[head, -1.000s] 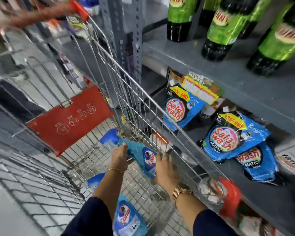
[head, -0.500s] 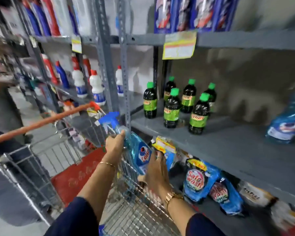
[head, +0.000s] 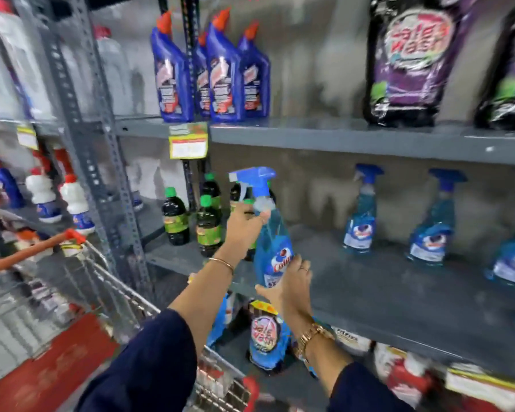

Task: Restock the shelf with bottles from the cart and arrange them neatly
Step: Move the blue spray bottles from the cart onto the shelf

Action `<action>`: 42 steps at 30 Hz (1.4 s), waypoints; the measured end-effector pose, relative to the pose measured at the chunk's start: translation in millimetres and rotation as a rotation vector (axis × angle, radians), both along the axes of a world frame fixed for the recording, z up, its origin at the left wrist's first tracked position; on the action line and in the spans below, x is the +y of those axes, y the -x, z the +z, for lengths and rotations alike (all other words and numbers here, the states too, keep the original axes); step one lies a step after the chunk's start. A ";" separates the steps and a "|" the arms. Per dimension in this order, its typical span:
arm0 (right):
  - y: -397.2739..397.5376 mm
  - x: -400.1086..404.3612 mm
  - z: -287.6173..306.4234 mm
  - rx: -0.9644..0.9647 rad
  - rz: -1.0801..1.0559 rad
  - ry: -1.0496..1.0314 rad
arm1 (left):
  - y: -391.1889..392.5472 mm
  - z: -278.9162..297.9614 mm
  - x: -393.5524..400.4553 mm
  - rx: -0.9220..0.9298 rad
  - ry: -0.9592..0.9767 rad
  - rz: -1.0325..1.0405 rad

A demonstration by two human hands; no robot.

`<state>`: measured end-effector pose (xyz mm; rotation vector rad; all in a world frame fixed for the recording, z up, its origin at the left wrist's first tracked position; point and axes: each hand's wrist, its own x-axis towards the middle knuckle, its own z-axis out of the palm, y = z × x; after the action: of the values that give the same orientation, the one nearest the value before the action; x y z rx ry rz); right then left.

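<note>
Spray bottle [head: 272,242] of blue liquid, blue trigger head on top, is held in both hands just above the front edge of the grey middle shelf [head: 369,292], tilted a little with its base toward the person. Left hand [head: 244,226] is wrapped around the neck just under the trigger; right hand [head: 292,285] cups the base from below, fingers closed against the label (a gold watch sits on that wrist). Further right on the same shelf stand two matching spray bottles [head: 359,212] — upright, apart from each other — and more blurred ones at the frame edge. Dark bottles with green caps [head: 176,217] stand at the left end, behind the left hand. Wire cart [head: 107,281] with its orange handle sits at lower left, beside the shelf upright.
</note>
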<state>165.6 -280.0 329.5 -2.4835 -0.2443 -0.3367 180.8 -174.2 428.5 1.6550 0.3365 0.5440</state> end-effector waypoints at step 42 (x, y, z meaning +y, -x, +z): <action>-38.1 -54.6 -57.9 -0.276 -0.002 -0.004 | -52.5 -78.0 -26.0 0.001 -0.239 0.089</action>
<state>203.8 -334.6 271.6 -2.4294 -0.3525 -0.6810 233.4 -200.2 350.5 1.8770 0.3576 0.6713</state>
